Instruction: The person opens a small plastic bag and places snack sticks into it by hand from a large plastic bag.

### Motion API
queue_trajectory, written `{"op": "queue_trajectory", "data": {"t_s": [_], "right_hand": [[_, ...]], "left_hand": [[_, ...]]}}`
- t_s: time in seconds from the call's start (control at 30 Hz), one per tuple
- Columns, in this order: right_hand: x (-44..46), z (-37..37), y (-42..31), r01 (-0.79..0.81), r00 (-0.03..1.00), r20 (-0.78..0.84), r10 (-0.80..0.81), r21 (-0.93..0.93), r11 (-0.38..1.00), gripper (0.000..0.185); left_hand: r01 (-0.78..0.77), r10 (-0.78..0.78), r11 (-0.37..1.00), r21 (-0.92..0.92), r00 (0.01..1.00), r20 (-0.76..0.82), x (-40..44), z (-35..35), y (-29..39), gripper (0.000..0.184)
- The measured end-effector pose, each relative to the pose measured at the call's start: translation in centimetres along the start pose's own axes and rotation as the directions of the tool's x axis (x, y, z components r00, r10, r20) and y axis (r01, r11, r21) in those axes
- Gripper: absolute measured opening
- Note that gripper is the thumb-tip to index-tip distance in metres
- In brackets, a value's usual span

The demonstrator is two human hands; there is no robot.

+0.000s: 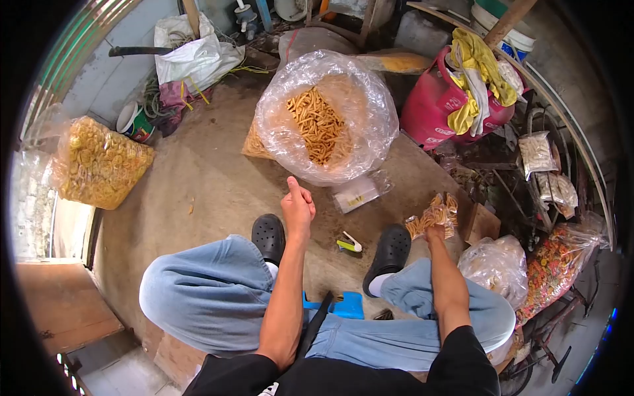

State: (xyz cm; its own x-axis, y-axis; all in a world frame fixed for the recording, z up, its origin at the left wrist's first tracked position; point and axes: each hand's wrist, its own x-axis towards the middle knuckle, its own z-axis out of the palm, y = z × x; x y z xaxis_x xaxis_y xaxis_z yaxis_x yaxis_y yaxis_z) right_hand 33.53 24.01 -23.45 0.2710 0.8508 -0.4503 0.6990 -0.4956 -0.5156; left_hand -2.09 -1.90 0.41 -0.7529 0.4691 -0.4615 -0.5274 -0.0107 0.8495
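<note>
A large clear plastic bag (370,125) stands open in front of me, with brown stick snacks (317,125) inside. My left hand (298,206) is raised just below its near edge, index finger extended, nothing visible in it. Off to the right, my right hand (434,232) touches small filled snack packets (437,212) beside my shoe; its fingers are mostly hidden, so its grip cannot be made out. Flat clear packets (356,193) lie on the floor by the big bag. A green and white stapler-like tool (350,243) rests between my shoes.
A bag of yellow snacks (105,163) sits at the left. At the right are a pink tub (429,109) with yellow and grey gloves, a wooden block (483,224), a clear bag (495,267) and a bag of colourful snacks (558,267). A white sack (198,59) lies back left.
</note>
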Motion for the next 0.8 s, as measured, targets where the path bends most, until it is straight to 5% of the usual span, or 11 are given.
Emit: {"op": "queue_trajectory", "data": {"t_s": [0.03,0.1,0.2,0.27,0.33,0.4,0.47,0.5,0.57,0.8], "right_hand": [[0.5,0.4,0.4,-0.003,1.000,0.002,0.003,0.000,1.000,0.026],[1.8,1.5,1.3,0.271,0.915,-0.174,-0.363,-0.399,0.876,0.026],[-2.7,1.0,-2.6,0.389,0.848,-0.230,-0.477,-0.339,0.856,0.028],[-4.0,2.6,-4.1,0.624,0.657,-0.234,-0.717,-0.364,0.691,0.028],[-6.5,4.3,-6.6,0.724,0.605,-0.121,-0.787,-0.328,0.607,0.027],[-9.4,5.7,-9.2,0.743,0.666,0.111,-0.737,-0.188,0.643,0.027],[-11.8,7.7,-11.9,0.712,0.691,0.351,-0.632,-0.179,0.679,0.028],[-12.8,8.9,-12.4,0.715,0.688,0.350,-0.635,-0.176,0.677,0.028],[-14.0,11.2,-13.4,0.770,0.628,0.365,-0.688,-0.163,0.616,0.032],[-13.6,15.4,-18.1,0.689,0.725,0.275,-0.632,-0.255,0.679,0.046]], "left_hand": [[0.002,-0.002,1.000,0.001,1.000,-0.017,-0.1,0.1,0.0,0.044],[0.006,-0.006,1.000,0.007,0.999,-0.033,0.0,0.0,-0.4,0.045],[0.025,-0.017,0.995,-0.101,0.997,0.081,0.6,-0.1,-1.3,0.037],[-0.173,0.173,0.985,-0.009,0.985,0.009,0.7,1.1,-1.9,0.026],[-0.306,0.306,0.952,0.009,0.951,-0.043,0.9,2.0,-3.0,0.023],[-0.433,0.435,0.901,0.035,0.896,-0.094,0.9,2.1,-3.1,0.022],[-0.245,0.245,0.969,0.000,0.969,-0.020,0.6,1.8,-2.4,0.029],[-0.250,0.250,0.968,0.000,0.968,-0.021,0.5,1.3,-2.0,0.029],[-0.012,0.002,0.993,0.113,0.996,0.093,0.4,0.0,-1.3,0.039],[0.033,-0.033,0.989,0.142,0.999,-0.003,0.4,-0.1,-2.0,0.043]]}}
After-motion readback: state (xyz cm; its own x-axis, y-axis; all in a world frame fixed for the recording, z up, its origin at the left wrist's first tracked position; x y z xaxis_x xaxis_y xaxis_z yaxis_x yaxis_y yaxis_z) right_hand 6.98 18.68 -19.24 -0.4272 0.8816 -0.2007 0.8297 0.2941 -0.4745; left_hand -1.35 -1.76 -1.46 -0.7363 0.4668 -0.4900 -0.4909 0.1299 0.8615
